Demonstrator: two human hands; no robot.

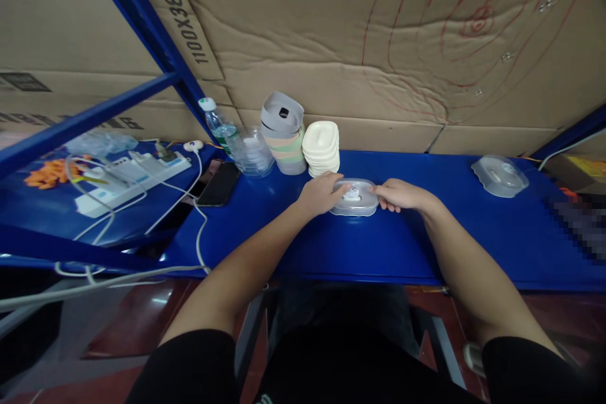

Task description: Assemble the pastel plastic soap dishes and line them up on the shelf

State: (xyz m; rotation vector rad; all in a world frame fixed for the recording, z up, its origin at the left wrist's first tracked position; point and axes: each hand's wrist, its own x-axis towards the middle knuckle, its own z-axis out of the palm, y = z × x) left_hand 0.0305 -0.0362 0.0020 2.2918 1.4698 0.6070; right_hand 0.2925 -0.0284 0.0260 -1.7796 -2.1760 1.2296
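A clear plastic container (356, 202) with a small white piece on its top is low over the blue table, between my two hands. My left hand (322, 193) grips its left end, thumb over the top. At the right end, my right hand (396, 194) has its thumb on the rim and its fingers curled. Just behind stand a stack of cream lids (322, 146) and a taller stack of grey and coloured containers (285, 132). Another clear container (500, 175) sits apart at the right of the table.
Left of the stacks are nested clear tubs (255, 154), a water bottle (221, 126) and a black phone (219, 184). A white power strip (135, 183) with cables lies farther left, by orange pieces (52, 173). Cardboard (303, 25) walls the back.
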